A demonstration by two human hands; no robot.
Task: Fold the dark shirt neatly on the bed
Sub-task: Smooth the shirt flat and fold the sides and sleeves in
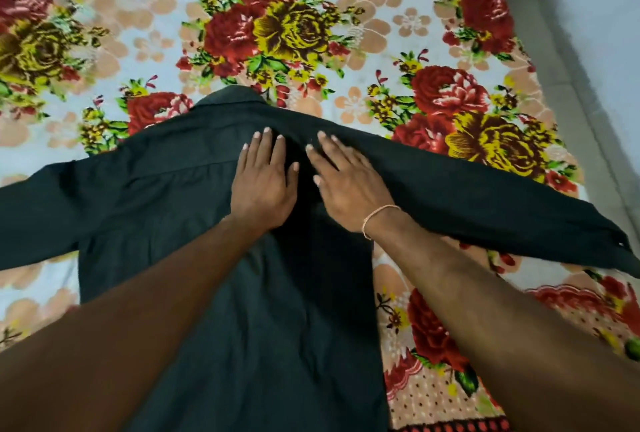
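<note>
The left hand (pixel 264 186) lies flat, fingers straight, pressing the shirt (pixel 194 210) just below its collar; the right hand (pixel 346 186), a thread band (pixel 379 217) at its wrist, presses flat beside it. Both forearms cross the shirt's lower body. The dark shirt lies on a floral bedspread (pixel 311 33), sleeves spread wide.

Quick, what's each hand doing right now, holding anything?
Left hand: open, fingers straight, pressing flat on the dark shirt.
Right hand: open, flat on the shirt, holding nothing.
</note>
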